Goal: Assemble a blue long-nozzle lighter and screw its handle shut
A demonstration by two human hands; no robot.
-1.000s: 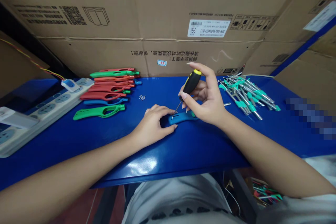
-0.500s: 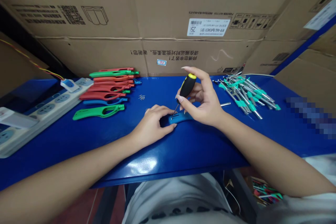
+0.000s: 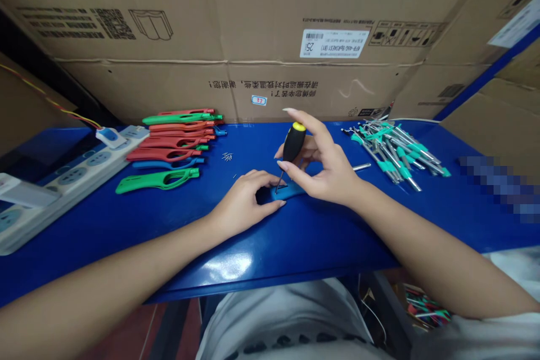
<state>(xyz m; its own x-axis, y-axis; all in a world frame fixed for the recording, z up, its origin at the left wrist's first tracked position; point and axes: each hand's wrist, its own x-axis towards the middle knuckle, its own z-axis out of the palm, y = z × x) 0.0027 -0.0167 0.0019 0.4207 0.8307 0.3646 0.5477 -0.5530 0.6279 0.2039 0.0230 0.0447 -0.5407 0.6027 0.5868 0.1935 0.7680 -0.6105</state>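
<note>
On the blue table lies a blue lighter casing [image 3: 291, 190], its near end between the thumb and fingers of my left hand [image 3: 247, 199]. My right hand [image 3: 327, 166] is closed around a screwdriver [image 3: 294, 143] with a black and yellow handle, its index finger lifted over the cap. The screwdriver leans slightly, and its tip meets the casing close to my left fingertips. Part of the casing is hidden beneath my right hand. A thin metal tube [image 3: 361, 167] shows just beyond that hand.
Red, green and blue lighter casings [image 3: 169, 152] are stacked at the left, beside a white power strip [image 3: 71, 180]. Small screws [image 3: 227, 156] lie in a loose pile. Metal lighter tubes with green parts [image 3: 396, 152] are heaped at the right. A cardboard box [image 3: 261, 39] stands behind.
The screwdriver handle has swung a little left and become more upright, with my right hand moving along. My left hand keeps its hold on the casing.
</note>
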